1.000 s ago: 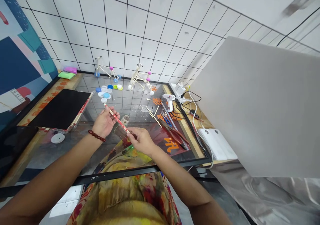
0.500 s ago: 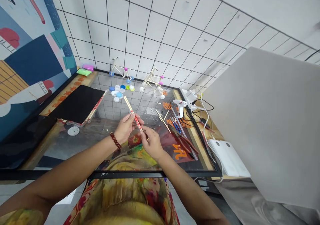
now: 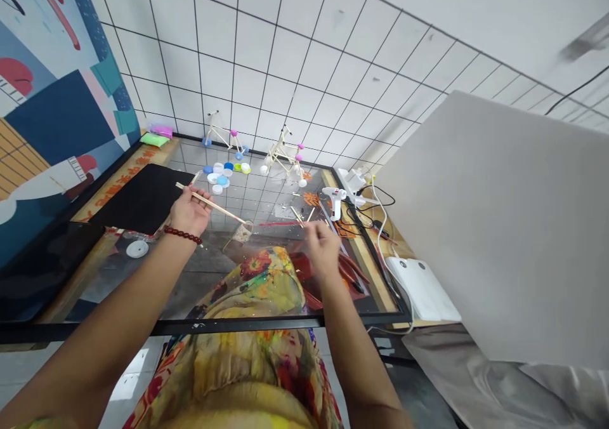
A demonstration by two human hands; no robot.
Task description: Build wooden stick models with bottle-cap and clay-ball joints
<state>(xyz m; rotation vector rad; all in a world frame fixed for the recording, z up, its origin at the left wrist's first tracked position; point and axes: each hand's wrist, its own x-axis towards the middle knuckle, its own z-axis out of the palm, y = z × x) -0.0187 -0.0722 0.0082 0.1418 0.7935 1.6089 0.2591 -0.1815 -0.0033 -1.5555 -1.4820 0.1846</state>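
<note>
My left hand (image 3: 190, 213), with a bead bracelet at its wrist, is closed around a pair of pale wooden chopsticks (image 3: 216, 207) near the black sheet. The chopsticks slant down to the right, bare along most of their length. Over the right part of the glass tabletop, my right hand (image 3: 322, 242) is closed. A thin red wrapper (image 3: 278, 223), slightly blurred, stretches left from its fingertips. Loose cut sticks (image 3: 297, 214) lie just beyond these fingers, partly hidden by the hand. Red-handled pliers (image 3: 353, 270) lie to its right.
A white glue gun (image 3: 335, 202) stands at the right, beside cables and a power strip (image 3: 356, 180). Coloured bottle caps (image 3: 222, 180) and two stick models (image 3: 283, 156) are at the back. A black sheet (image 3: 143, 200) and a round white lid (image 3: 137, 249) lie left.
My hands have moved apart. The left carried the chopsticks left; the right moved right with the red wrapper, which has come off the sticks. The view has shifted slightly.
</note>
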